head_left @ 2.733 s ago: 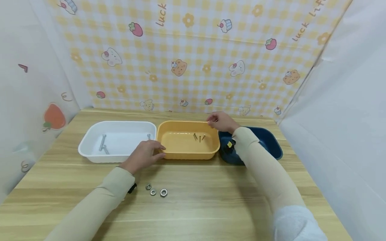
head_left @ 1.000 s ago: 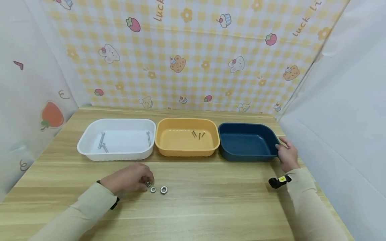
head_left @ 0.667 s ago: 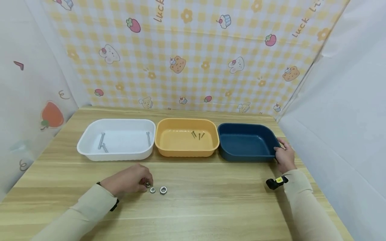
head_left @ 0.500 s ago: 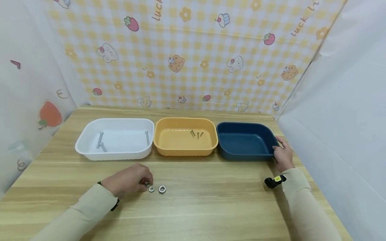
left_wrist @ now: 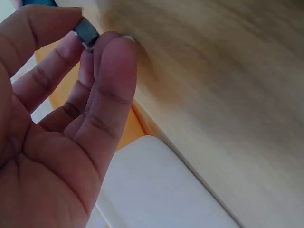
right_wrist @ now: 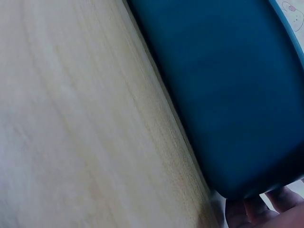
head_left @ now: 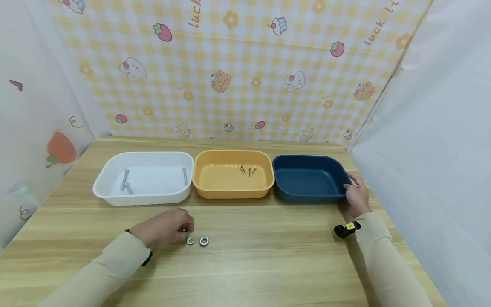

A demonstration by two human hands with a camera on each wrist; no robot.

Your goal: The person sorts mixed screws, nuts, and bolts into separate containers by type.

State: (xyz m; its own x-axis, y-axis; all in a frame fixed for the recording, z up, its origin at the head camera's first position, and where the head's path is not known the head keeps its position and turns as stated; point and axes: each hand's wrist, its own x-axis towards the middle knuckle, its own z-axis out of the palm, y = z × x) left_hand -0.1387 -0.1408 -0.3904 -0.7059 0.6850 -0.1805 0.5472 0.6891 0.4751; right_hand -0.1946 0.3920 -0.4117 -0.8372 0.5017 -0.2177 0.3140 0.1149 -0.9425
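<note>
My left hand (head_left: 165, 226) is low over the table in front of the white bin (head_left: 143, 199) and pinches a small metal hex nut (left_wrist: 86, 32) between its fingertips. Just right of those fingertips, a small nut (head_left: 190, 244) and a larger nut (head_left: 204, 245) lie on the wood. My right hand (head_left: 358, 197) holds the right end of the dark blue bin (head_left: 310, 199), thumb at the rim. In the right wrist view its fingers (right_wrist: 256, 209) meet the bin's end wall, partly cut off by the frame.
The yellow bin (head_left: 233, 194) stands between the white and dark blue ones, with several small brass-coloured screws (head_left: 249, 172) inside. Longer silver bolts (head_left: 125, 180) lie in the white bin. Behind the table (head_left: 268, 256) hangs a checked cloth (head_left: 245, 55); a white sheet (head_left: 433, 149) closes the right side.
From the yellow bin, my left hand has come down to the nuts and taken one. My right hand has moved right, from the yellow bin to the dark blue bin's far end.
</note>
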